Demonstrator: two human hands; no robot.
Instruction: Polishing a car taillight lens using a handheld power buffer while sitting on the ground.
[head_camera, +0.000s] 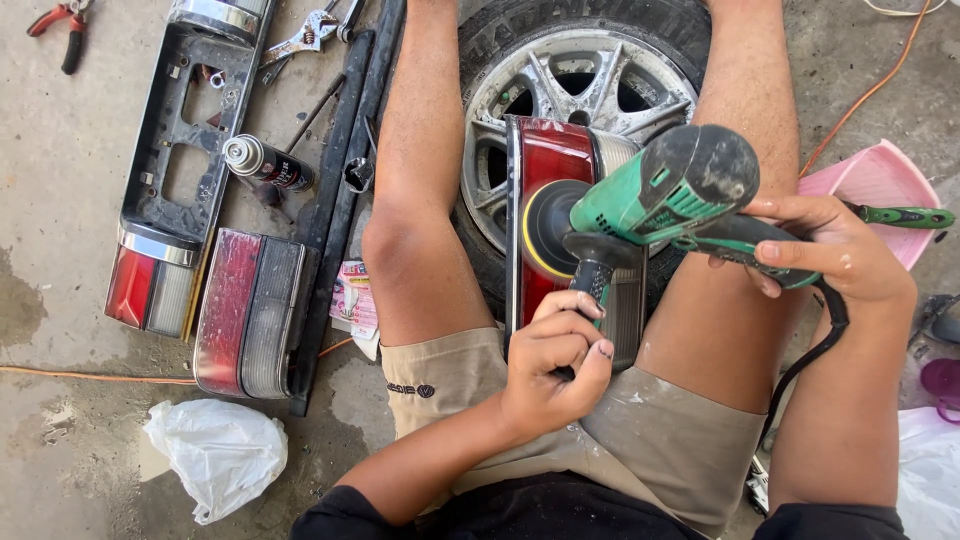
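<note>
A crumpled white bag (218, 455) lay near on the floor (60, 200) at left, its contents hidden. The left hand (555, 365) had its grip pressed together round the black side handle (594, 275) of a green polisher (665, 195), and the right hand (830, 250) wrapped the polisher's rear handle, fingers curled shut on it. The polisher's pad (545, 228) sat against a red tail lamp (555, 200) held between the person's bare knees, the lamp's lower part hidden behind hand and tool. A small pink-and-white packet (355, 300) lay by the left thigh, partly covered. Left of it rested a second lamp (245, 310), red and clear. A pink tub (880, 185) at right held a green-handled tool (900, 216); its inside was mostly out of sight. Farther off, a dark spray can (268, 163) with a red label lay beside a black trim panel (185, 150). A wheel (575, 90) stood behind the lamp, cut off at the top. Red pliers (62, 28) lay far left.
</note>
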